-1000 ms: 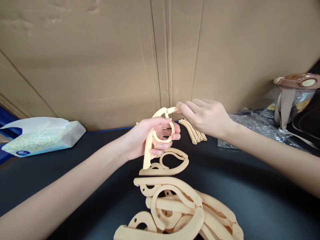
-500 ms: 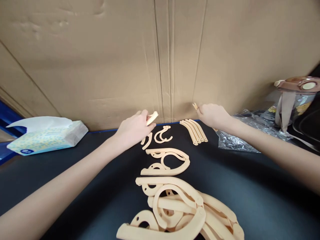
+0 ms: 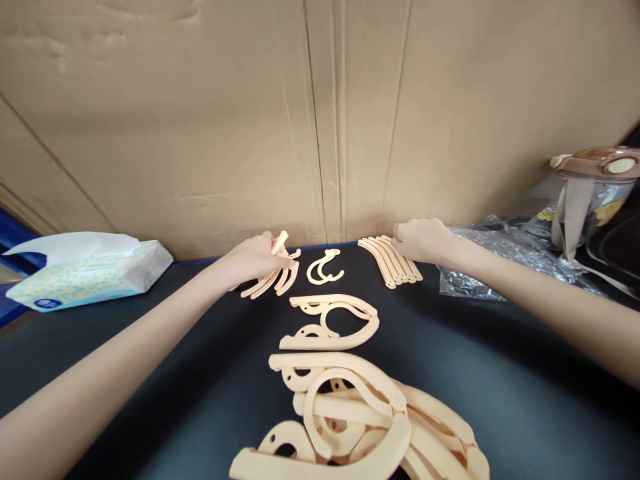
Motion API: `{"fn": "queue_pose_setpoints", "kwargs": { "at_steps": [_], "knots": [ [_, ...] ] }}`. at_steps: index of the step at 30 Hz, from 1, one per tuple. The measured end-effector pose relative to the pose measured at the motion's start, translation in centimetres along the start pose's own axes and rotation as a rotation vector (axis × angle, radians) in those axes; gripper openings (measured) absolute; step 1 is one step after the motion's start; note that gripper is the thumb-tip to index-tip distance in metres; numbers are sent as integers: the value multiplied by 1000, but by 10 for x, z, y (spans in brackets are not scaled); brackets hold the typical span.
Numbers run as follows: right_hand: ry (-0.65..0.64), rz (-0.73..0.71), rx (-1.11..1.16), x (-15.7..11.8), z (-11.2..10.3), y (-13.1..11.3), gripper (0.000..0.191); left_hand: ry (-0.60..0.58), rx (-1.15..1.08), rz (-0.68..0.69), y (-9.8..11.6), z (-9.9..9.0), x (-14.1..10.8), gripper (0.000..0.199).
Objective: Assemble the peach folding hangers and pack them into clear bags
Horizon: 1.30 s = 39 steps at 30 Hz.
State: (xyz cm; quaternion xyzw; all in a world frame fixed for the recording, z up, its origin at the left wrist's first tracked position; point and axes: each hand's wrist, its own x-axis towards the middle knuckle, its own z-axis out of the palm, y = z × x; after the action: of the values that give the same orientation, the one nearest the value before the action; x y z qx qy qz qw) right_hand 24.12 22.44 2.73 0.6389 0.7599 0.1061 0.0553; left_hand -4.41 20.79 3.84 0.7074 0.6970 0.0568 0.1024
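My left hand [image 3: 253, 259] is closed on a cream plastic piece [image 3: 281, 243], over a group of curved cream pieces [image 3: 287, 277] at the back left. My right hand [image 3: 423, 240] is closed at the right end of a row of curved cream strips [image 3: 387, 261]; its fingertips are mostly hidden. Two cream hooks [image 3: 324, 270] lie between the hands. Nearer me is a folded cream hanger [image 3: 353, 343], and a pile of folded hangers [image 3: 365, 407] fills the front.
A tissue pack [image 3: 90, 270] stands at the left. Crumpled clear plastic [image 3: 470, 280] and a bottle with a brown lid [image 3: 595, 173] are at the right. Behind the black table [image 3: 200, 393] rises a cardboard wall [image 3: 225, 133].
My left hand has moved left and down with its piece, uncovering more curved pieces. My right hand has come down onto the row, where another strip now shows.
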Motion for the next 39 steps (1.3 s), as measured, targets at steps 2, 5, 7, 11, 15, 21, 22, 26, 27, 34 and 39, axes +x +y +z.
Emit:
{"fn": "queue_pose_setpoints", "kwargs": {
  "at_steps": [2, 5, 7, 11, 15, 21, 22, 26, 27, 34, 39],
  "knots": [
    [20, -4, -9, -2, -3, -1, 33, 30, -28, -12, -1, -1, 0, 46],
    [95, 1, -23, -5, -10, -4, 36, 119, -71, -43, 0, -2, 0, 48],
    [193, -18, 18, -11, -17, -9, 37, 178, -113, -55, 5, -4, -1, 55],
    [366, -266, 418, -32, -34, -28, 40, 237, -460, 35, 32, -9, -18, 51],
    [256, -552, 986, -57, -47, -46, 41, 87, -930, 280, 69, -15, -52, 27],
    [406, -477, 1178, -53, -55, -38, 21, 107, -1052, 413, 83, -27, -71, 25],
    [475, -447, 1111, -50, -56, -34, 20, 118, -1050, 407, 81, -28, -70, 25],
    [719, -350, 707, -44, -56, -21, 21, 69, -1059, 359, 76, -26, -63, 26],
    [741, -334, 593, -45, -57, -20, 23, 18, -1077, 354, 75, -24, -62, 27],
    [552, -337, 102, -42, -45, -26, 29, -71, -1185, 248, 82, -2, -59, 34],
    [173, -218, 872, -19, -38, -15, 34, 123, -896, 361, 89, 18, -39, 33]
  ]
}}
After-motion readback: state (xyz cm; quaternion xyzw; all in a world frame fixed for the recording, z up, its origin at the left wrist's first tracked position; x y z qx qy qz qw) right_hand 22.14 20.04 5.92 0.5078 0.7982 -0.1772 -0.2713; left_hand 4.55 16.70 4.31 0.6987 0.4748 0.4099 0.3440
